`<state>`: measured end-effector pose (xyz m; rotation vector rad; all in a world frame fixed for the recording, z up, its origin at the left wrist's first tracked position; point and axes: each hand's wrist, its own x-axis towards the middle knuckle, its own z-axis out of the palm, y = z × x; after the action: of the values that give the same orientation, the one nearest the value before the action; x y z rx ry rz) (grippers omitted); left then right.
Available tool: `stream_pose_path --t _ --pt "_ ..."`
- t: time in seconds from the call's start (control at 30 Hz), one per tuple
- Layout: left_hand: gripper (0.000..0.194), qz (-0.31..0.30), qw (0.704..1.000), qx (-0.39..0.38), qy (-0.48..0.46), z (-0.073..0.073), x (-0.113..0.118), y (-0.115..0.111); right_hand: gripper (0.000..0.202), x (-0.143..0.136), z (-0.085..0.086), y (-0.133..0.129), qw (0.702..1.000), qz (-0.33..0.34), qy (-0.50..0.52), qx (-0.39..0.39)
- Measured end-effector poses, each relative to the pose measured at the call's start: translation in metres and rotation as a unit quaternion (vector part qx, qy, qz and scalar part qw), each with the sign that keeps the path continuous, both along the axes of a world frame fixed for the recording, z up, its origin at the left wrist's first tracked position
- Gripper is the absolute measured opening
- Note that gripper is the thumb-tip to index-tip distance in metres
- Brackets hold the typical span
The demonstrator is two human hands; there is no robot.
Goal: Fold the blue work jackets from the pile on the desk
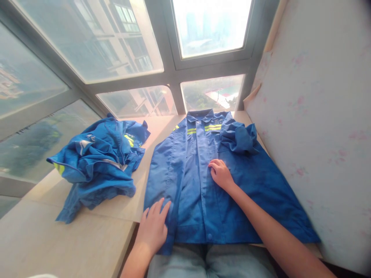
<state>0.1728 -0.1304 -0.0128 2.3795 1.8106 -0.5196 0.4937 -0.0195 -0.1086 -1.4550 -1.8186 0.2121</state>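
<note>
A blue work jacket (191,185) with yellow-green reflective stripes lies front up before me, its collar toward the window. My left hand (153,226) rests flat with spread fingers on the jacket's left-hand sleeve, near the cuff. Over the middle of the front, my right hand (220,174) has its fingers curled together at the edge of the button placket; the fingertips are partly hidden. The sleeve on the right side (239,137) is bunched up near the shoulder.
A second blue garment (101,154) with reflective strips lies crumpled on the pale ledge (72,239) at left. Grey-framed windows (171,77) stand behind. A flower-patterned wall (315,127) closes off the right side. My legs (232,262) are under the jacket's hem.
</note>
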Motion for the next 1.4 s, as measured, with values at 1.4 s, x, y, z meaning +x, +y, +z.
stream_pose_path --t 1.4 --pt "0.049 -0.043 0.964 0.186 -0.187 -0.067 0.088 0.163 0.03 -0.027 0.006 0.062 0.994 -0.069 0.006 -0.084"
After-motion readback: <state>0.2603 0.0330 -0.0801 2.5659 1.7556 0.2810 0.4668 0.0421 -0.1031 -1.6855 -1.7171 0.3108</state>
